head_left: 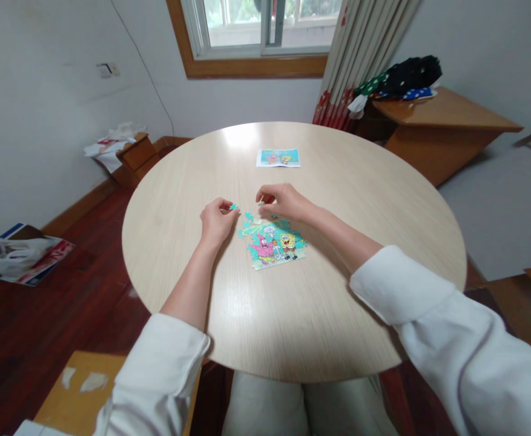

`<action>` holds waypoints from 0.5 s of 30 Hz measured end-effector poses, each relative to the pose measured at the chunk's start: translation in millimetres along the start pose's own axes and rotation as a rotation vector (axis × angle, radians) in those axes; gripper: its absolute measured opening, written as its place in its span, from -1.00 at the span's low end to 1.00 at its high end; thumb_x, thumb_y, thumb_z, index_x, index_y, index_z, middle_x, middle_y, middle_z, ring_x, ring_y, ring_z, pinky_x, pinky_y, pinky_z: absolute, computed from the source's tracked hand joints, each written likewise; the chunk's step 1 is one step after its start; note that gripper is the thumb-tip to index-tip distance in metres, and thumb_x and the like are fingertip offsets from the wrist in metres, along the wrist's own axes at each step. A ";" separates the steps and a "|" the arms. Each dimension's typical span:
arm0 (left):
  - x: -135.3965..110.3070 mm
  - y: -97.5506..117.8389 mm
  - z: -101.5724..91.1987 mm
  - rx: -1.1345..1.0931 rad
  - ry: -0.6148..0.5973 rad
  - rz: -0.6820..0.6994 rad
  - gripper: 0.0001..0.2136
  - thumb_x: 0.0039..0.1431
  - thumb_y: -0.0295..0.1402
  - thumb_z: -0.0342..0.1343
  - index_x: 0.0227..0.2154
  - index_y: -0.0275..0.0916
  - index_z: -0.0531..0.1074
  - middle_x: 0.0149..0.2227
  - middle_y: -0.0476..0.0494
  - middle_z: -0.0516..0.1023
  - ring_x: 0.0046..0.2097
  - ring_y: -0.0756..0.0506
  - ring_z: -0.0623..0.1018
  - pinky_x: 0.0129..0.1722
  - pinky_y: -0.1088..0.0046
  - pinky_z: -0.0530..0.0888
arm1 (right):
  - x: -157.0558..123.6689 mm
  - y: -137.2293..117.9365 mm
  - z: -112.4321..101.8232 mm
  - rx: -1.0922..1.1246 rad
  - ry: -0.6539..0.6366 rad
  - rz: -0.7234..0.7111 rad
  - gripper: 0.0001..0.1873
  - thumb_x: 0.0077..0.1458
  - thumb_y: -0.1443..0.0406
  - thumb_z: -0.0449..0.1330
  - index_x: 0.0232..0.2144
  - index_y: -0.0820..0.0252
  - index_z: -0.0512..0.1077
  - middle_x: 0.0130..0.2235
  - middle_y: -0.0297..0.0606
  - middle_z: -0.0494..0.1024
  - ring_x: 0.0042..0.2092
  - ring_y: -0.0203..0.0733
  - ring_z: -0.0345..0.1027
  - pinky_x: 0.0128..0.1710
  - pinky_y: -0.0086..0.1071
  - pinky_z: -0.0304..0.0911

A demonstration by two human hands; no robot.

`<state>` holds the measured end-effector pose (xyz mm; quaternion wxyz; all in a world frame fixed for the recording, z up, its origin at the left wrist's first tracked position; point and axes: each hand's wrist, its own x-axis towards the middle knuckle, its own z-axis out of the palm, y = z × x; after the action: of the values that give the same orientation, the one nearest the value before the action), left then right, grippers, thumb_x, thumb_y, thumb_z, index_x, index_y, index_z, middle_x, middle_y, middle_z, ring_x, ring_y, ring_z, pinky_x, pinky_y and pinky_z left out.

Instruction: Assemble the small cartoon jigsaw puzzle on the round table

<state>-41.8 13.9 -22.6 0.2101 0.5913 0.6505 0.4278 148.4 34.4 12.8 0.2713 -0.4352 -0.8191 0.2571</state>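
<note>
A partly assembled cartoon jigsaw puzzle (274, 243) lies in the middle of the round wooden table (347, 181). My left hand (215, 219) is just left of it, fingers pinched on a small teal puzzle piece (234, 207). My right hand (282, 201) hovers over the puzzle's top edge, fingers curled in a pinch on a small pale piece that I can barely see. One loose teal piece (249, 216) sits beside the puzzle's upper left corner. A printed reference picture (278, 157) lies farther back on the table.
A wooden desk (447, 118) with dark polka-dot cloth (405, 75) stands at the back right beside a curtain (360, 54). A cardboard box with papers (129, 148) sits by the left wall. A plastic bag (17, 257) lies on the dark wood floor.
</note>
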 end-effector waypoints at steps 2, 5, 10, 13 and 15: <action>0.5 -1.2 1.0 -0.020 0.010 0.007 -0.89 -0.11 -0.42 0.22 -0.44 -0.27 0.47 -0.43 -0.08 0.54 -0.36 -0.07 0.49 -0.22 0.36 0.39 | -4.8 -0.5 0.4 0.118 0.040 0.034 -0.93 -0.06 0.42 0.25 -0.46 0.17 0.49 -0.45 -0.29 0.51 -0.36 -0.21 0.38 -0.27 -0.28 0.27; 1.8 -4.1 2.5 -0.039 0.025 0.010 -0.88 -0.10 -0.47 0.18 -0.41 -0.27 0.47 -0.43 -0.08 0.53 -0.36 -0.06 0.50 -0.24 0.39 0.39 | -9.8 -2.6 4.2 0.302 0.033 0.107 -0.94 -0.03 0.43 0.24 -0.47 0.20 0.49 -0.46 -0.28 0.52 -0.38 -0.22 0.43 -0.30 -0.29 0.32; 3.9 -8.6 4.2 -0.086 0.027 0.017 -0.88 -0.08 -0.48 0.16 -0.40 -0.26 0.46 -0.48 -0.04 0.51 -0.40 -0.05 0.49 -0.31 0.42 0.38 | -17.2 0.2 12.8 0.503 0.042 0.207 -0.92 -0.01 0.42 0.25 -0.39 0.23 0.53 -0.48 -0.28 0.53 -0.40 -0.21 0.48 -0.31 -0.31 0.38; 5.5 -12.4 6.1 -0.151 0.025 0.032 -0.90 -0.06 -0.47 0.15 -0.40 -0.25 0.45 -0.48 -0.05 0.51 -0.39 -0.06 0.52 -0.33 0.42 0.38 | -22.2 7.8 14.5 0.587 0.111 0.251 -0.91 0.01 0.43 0.23 -0.36 0.25 0.52 -0.49 -0.29 0.53 -0.41 -0.23 0.48 -0.32 -0.32 0.39; 6.4 -14.6 7.5 -0.198 0.017 0.041 -0.92 -0.03 -0.47 0.13 -0.40 -0.25 0.44 -0.48 -0.05 0.52 -0.37 -0.07 0.55 -0.33 0.42 0.39 | -24.3 13.0 14.3 0.636 0.168 0.281 -0.92 0.00 0.44 0.23 -0.38 0.26 0.50 -0.51 -0.30 0.52 -0.42 -0.24 0.47 -0.33 -0.33 0.40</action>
<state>-46.0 23.2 -37.0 0.2532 0.5772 0.5945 0.4993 157.8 17.3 -11.4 0.4216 -0.4570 -0.6051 0.4972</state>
